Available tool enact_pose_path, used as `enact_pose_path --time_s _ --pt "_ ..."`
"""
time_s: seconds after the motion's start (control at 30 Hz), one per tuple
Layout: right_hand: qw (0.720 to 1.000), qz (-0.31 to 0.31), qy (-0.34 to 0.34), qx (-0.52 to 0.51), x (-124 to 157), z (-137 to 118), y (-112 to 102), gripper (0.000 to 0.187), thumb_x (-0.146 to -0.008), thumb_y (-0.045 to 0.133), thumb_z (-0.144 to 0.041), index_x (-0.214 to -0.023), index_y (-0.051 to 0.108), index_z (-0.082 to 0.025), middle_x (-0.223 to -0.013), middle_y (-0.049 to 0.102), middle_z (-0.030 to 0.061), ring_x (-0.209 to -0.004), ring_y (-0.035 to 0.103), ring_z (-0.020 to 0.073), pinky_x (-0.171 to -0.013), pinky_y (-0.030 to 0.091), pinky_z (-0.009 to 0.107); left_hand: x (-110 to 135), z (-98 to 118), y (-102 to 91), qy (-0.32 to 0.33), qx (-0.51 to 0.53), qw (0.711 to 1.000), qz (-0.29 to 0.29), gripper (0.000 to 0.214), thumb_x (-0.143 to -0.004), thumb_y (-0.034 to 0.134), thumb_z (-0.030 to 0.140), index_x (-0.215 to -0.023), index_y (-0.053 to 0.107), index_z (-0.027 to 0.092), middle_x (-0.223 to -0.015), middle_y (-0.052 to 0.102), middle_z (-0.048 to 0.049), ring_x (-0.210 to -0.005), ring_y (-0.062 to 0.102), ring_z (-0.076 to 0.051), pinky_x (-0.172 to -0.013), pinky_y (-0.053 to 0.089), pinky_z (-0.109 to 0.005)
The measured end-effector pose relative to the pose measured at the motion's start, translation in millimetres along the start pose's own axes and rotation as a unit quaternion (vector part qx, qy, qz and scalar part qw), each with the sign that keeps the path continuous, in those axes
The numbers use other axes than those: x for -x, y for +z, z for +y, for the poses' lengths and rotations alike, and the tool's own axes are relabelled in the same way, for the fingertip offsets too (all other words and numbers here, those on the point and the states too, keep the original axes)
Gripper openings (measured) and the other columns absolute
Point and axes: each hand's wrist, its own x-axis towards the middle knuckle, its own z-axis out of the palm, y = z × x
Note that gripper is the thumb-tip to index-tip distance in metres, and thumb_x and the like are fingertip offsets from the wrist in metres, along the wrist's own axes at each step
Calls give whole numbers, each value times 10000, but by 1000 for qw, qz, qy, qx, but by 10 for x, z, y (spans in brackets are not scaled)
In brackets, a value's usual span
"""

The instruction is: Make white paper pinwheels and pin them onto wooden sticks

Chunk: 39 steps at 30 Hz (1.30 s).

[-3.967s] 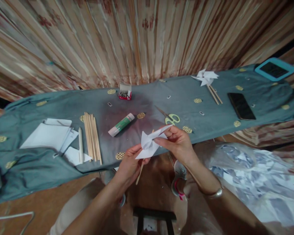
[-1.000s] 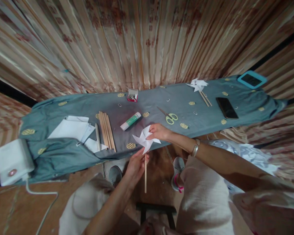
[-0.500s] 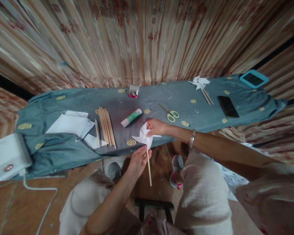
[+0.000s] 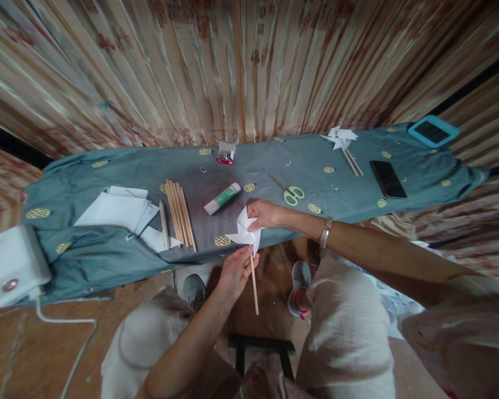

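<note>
A white paper pinwheel (image 4: 249,237) on a thin wooden stick (image 4: 255,288) is held over the table's front edge. My left hand (image 4: 236,270) is closed around the stick just beneath the paper blades. At the top right of the pinwheel, my right hand (image 4: 263,215) pinches the paper, its fingers covering some of the blades. The stick's lower end points down past the left hand. Behind the pinwheel lies a glue stick (image 4: 222,199), with green-handled scissors (image 4: 290,192) to its right.
On the patterned cloth (image 4: 149,160) lie wooden sticks (image 4: 179,215), a pencil-like stick (image 4: 164,224), white paper sheets (image 4: 116,209) and a small box of metal pins (image 4: 225,153). Finished pinwheels (image 4: 341,137), a phone (image 4: 387,179) and a blue-framed tablet (image 4: 433,131) are at right; a white box (image 4: 14,266) stands left.
The pinwheel has turned slightly between my hands, and its right-hand blade no longer shows beyond my right hand. Both hands keep their grip in nearly the same place.
</note>
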Motion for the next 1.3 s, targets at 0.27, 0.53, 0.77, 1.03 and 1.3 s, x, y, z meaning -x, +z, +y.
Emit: enact_pose_path --time_s 0.27,0.53,0.77,1.03,1.3 --pt "1000 17 2 -19 -35 35 30 215 -567 828 -149 -740 701 -155 -743 710 -12 -729 632 149 -648 456 217 -11 17 13 -3 -13 1000 5 131 -755 720 6 -683 704 115 -654 701 -11 -561 639 -77 -653 539 -192" --pt "998 27 10 -50 -31 49 50 218 -568 825 -141 -743 695 -140 -771 719 12 -760 643 165 -656 462 223 -15 18 30 -2 -28 1000 10 122 -744 729 13 -686 696 115 -642 703 -18 -554 648 -87 -618 536 -187" --pt "996 21 20 -82 -26 49 48 268 -510 868 -175 -715 696 -155 -796 731 13 -801 645 176 -682 468 221 -22 9 30 3 -26 1000 9 150 -786 669 -6 -695 699 109 -628 700 -10 -538 643 -76 -603 537 -170" --pt "982 31 34 -182 -28 101 70 322 -450 883 -138 -633 619 -159 -738 709 -8 -793 652 173 -689 486 220 -1 20 34 4 -25 1000 6 133 -799 677 10 -710 697 107 -646 696 -16 -548 639 -76 -619 535 -169" --pt "938 55 35 -341 84 270 44 312 -475 835 -105 -635 574 -167 -675 697 -27 -688 648 140 -681 526 249 90 41 -80 -24 1 999 -40 92 -858 667 157 -818 725 97 -810 737 -96 -702 704 -150 -728 574 -259"
